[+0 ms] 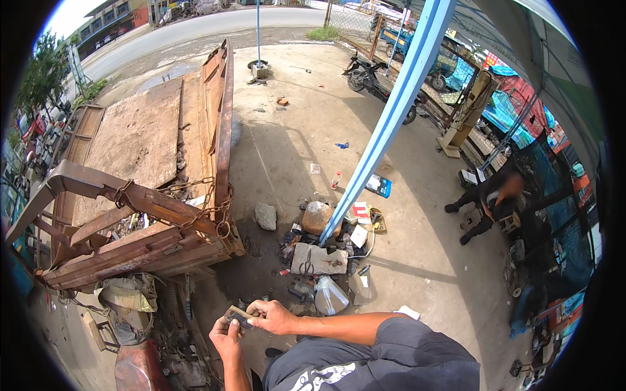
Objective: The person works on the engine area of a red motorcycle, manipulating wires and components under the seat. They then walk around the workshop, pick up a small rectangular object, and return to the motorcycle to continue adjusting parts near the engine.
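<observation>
Both of my hands hold a small, flat, dark piece with a tan upper edge [239, 317], in front of my body at the bottom of the head view. My left hand [225, 339] grips its near left side, thumb on top. From the right, my right hand [275, 318] pinches its other end between thumb and fingers. The piece's exact kind is too small to make out, and my fingers cover part of it. Nearby on the ground sit a whitish plastic container [331, 296] and some dark metal parts [301, 289].
A rusty truck bed [222, 130] with chains stands at left. A blue post [385, 130] rises from stone blocks [319, 259]. Papers, a bottle [335, 180] and a loose rock [265, 216] lie around. Another person [490, 203] sits at right; a motorcycle [375, 85] is parked farther back.
</observation>
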### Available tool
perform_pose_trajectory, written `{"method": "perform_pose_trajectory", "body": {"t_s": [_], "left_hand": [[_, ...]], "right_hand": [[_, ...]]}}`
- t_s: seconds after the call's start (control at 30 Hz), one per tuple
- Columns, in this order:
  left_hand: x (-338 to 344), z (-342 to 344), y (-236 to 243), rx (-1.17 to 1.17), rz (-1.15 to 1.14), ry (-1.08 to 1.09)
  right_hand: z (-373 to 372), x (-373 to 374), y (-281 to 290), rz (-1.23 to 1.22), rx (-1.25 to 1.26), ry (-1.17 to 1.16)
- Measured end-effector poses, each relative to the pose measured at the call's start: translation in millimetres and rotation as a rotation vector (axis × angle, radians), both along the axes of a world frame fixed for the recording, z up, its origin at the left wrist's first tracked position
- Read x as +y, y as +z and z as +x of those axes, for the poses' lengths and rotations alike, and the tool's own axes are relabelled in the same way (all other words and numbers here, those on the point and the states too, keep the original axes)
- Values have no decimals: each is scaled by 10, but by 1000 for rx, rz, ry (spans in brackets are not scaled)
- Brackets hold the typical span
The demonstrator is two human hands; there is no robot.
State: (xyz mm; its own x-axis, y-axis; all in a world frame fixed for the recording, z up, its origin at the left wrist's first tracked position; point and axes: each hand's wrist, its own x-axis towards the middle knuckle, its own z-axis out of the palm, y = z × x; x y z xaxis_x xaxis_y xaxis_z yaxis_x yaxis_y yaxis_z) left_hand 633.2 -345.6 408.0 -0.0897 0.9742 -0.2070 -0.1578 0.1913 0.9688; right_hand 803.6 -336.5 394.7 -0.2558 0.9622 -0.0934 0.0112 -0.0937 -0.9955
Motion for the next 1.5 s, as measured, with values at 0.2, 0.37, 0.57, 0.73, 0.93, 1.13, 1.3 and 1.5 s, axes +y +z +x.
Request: {"method": "perform_pose_trajectory", "body": {"t_s": [0.2,0.37,0.57,0.73,0.93,1.13,1.3,1.5], "left_hand": [[-26,103,57,-8,-36,-27],[-37,198,142,36,-56,-33],[6,198,270,42,-160,-49],[-102,164,100,31,-166,-4],[-318,93,-84,4,-182,127],[-357,109,-135,25,-142,206],[-361,64,-124,38,-152,238],[-468,-52,-198,88,-200,297]], "right_hand": [[102,-71,-1,-57,18,-7],[155,-48,-25,-114,72,15],[161,-2,-1,-235,139,-14],[123,-48,-7,-237,94,-12],[0,-45,8,-270,30,123],[-19,-8,21,-251,6,180],[-97,50,49,-270,-24,218],[-292,77,-27,-311,-48,291]]}}
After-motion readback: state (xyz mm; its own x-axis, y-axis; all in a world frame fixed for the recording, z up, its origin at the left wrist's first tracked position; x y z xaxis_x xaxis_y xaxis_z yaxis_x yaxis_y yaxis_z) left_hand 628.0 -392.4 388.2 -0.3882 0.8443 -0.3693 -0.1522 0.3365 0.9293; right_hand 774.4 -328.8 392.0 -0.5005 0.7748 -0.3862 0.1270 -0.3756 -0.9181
